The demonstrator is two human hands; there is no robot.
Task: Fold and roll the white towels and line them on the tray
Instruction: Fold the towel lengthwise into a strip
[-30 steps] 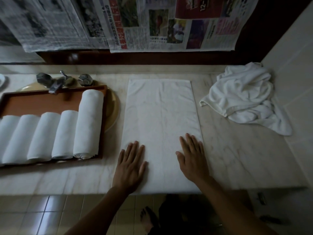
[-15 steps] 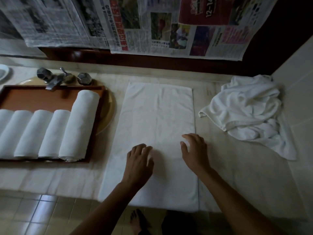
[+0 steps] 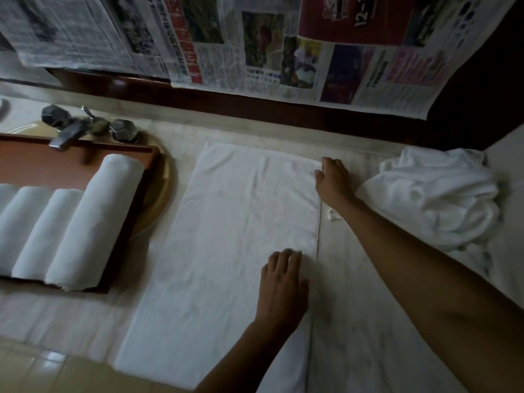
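White flat rectangular towel (image 3: 235, 236) lies spread on the pale marble surface (image 3: 368, 307), just right of the brown wooden tray (image 3: 42, 168) holding a row of rolled white towels (image 3: 93, 222). The right hand (image 3: 333, 178) curls its fingers at the far right corner and looks to be pinching it. The left hand (image 3: 283, 282) rests with fingers laid flat by the right edge, nearer in. My guess is a lengthwise fold: lift both right corners together, match the hems, and smooth it before rolling. A crumpled white towel heap (image 3: 431, 205) waits on the right.
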